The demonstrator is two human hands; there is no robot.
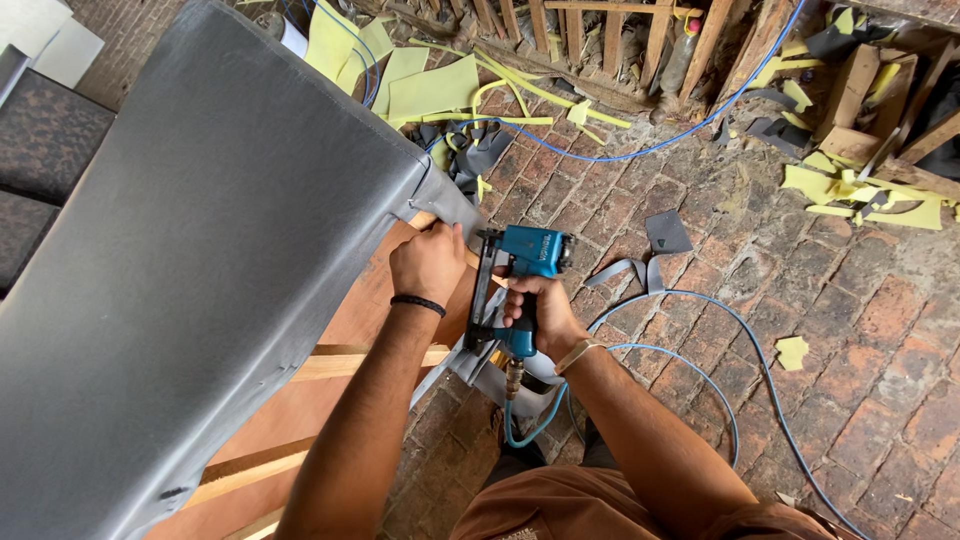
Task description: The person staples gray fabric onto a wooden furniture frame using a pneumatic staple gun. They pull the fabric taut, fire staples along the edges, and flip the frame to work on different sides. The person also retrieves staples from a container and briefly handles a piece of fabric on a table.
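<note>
The right hand [540, 312] has its fingers wrapped tight around the grip of a blue pneumatic staple gun [520, 275], a hard, boxy tool with a glossy blue body and a long black magazine. The gun sits at the lower corner of a grey upholstered panel [200, 260], its nose end toward the panel's edge; the exact point of contact is hidden behind the left hand. A pale band circles the right wrist.

Just beside the gun, on the panel side, the left hand [428, 262] is closed in a fist on the loose edge of the grey covering [445, 200], pinching and pulling it over the corner. The fingertips are tucked out of sight, so how much material they hold cannot be told. A black band sits on that wrist.

The panel's covering is smooth, faintly sheened, leather-like and slightly wrinkled near the corner. Beneath it shows a flat reddish-brown plywood sheet [350, 350] crossed by pale wooden battens [340, 362].

From the base of the gun hangs a brass fitting and a thin blue air hose [700, 375], which loops over the worn brick floor [800, 300] away from the panel. Further beyond the panel's corner lie yellow foam scraps [430, 90] and grey offcuts [668, 232]. The panel's far end and the person's body are cut off by the frame.
</note>
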